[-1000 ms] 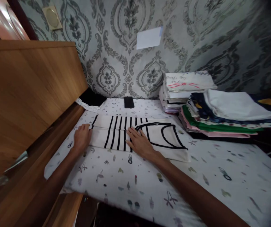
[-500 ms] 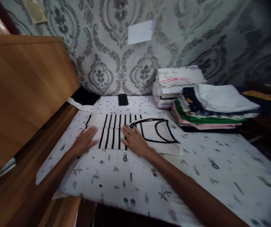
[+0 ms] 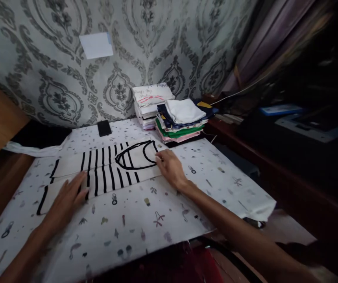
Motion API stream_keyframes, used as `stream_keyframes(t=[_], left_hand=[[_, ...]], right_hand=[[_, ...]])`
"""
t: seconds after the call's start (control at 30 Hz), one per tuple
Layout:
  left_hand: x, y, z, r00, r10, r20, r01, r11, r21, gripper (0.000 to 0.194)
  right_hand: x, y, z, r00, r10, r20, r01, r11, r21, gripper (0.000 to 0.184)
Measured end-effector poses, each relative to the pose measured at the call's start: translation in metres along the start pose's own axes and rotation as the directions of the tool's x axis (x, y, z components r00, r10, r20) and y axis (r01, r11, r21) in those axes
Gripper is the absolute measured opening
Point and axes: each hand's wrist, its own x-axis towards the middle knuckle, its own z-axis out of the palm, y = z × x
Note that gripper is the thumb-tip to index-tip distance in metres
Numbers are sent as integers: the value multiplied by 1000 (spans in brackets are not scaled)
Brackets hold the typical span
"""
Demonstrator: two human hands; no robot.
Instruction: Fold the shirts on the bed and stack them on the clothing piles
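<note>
Left hand point(image 3: 65, 197) is lying flat on striped garment point(image 3: 106, 169) behind surface's point(image 3: 135, 216) front edge; right hand point(image 3: 171, 168) is curling, grip unclear.

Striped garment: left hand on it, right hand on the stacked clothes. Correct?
Not quite: the head view shows the right hand at the neckline end of the striped garment, not the stacked clothes. The left hand is on the garment.

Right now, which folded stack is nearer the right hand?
The front stack, with green and pink layers; the rear stack, topped by red-marked white cloth, sits farther away.
</note>
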Motion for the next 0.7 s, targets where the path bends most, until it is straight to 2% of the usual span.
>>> stream_keyframes(t=[0.07,0.1,0.2,0.33,0.43,0.57,0.7], left_hand=[[11,40,3,995,89,41,-87,994,-60,55],[18,60,4,986,153,72,-147,986,-84,54],[41,114,10,923,360,133,-341,929,-145,52],[74,167,24,811,575,107,-551,812,-192,50],[92,187,41,763,633,130,-605,770,-203,52],[102,191,60,763,621,179,-599,783,-165,56],[102,190,63,751,627,206,-610,779,-144,59]], right_hand=[[-9,19,-14,982,190,-2,-190,982,-13,24],[-14,25,-17,970,240,29,-239,971,-29,27],[-27,29,-17,962,243,126,-232,968,-101,30],[-34,26,-10,964,217,155,-190,967,-172,20],[-33,31,-9,964,218,154,-191,967,-170,22],[-31,40,-8,971,199,134,-170,965,-201,29],[-31,42,-5,972,219,91,-194,955,-225,26]])
